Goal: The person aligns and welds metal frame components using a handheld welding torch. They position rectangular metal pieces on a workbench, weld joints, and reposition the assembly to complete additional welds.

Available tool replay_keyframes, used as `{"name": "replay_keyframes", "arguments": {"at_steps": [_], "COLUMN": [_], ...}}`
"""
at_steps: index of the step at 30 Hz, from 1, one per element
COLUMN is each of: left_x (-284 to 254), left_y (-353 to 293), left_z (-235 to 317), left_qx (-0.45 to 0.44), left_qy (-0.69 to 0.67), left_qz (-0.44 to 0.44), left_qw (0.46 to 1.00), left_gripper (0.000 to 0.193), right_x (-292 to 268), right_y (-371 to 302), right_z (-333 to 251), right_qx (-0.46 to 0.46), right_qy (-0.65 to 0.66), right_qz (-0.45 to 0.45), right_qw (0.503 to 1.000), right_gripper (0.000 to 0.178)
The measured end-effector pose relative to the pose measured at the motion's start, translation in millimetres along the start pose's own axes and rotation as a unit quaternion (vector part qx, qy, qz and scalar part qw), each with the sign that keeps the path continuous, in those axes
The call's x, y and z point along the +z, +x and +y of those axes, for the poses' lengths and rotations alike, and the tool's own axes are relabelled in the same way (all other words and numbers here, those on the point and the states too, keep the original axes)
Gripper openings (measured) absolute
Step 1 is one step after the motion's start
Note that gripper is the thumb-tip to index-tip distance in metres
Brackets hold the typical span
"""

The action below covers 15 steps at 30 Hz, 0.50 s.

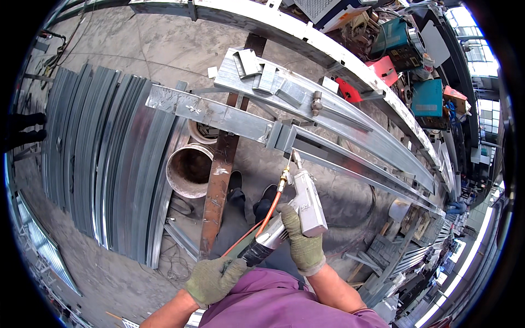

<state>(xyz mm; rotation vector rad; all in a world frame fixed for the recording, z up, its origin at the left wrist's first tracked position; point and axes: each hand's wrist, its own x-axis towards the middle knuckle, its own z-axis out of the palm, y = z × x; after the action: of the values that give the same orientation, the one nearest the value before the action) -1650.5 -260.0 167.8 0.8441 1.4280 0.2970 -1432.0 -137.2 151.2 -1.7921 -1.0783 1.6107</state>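
Observation:
My gloved right hand (302, 240) is wrapped round the silver body of a welding gun (310, 205). Lower left, my gloved left hand (216, 280) closes on the gun's black rear end (256, 253). An orange hose (269, 216) with a brass fitting runs along the gun toward its nozzle. The nozzle tip meets or nearly meets the edge of a long galvanized steel channel (333, 158); I cannot tell if they touch. A short grey metal piece (281, 136) sits across the joint there, beside a flat galvanized length (224, 117).
Several long steel profiles (98, 164) lie stacked at left. A rusty beam (219, 188) crosses below the work, beside a dirty bucket (188, 172). Short metal offcuts (266, 77) and a hammer head (316, 104) rest on the far channel. Teal machines (427, 98) stand at far right.

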Motion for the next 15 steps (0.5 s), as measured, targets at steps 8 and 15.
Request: {"name": "replay_keyframes", "arguments": {"at_steps": [8,15], "left_x": [-4.3,-5.2], "left_y": [1.2,0.3], "left_z": [-0.5,2.8], "left_qx": [0.003,-0.003], "left_qy": [0.003,0.003], "left_qz": [-0.008,-0.001], "left_qw": [1.0,1.0], "left_gripper": [0.057,0.058], "right_x": [2.6,4.7], "right_y": [2.7,2.2], "right_z": [0.2,0.0], "right_qx": [0.002,0.004], "right_qy": [-0.004,0.006], "right_qz": [-0.005,-0.006], "right_qw": [1.0,1.0], "right_gripper": [0.031,0.033]}}
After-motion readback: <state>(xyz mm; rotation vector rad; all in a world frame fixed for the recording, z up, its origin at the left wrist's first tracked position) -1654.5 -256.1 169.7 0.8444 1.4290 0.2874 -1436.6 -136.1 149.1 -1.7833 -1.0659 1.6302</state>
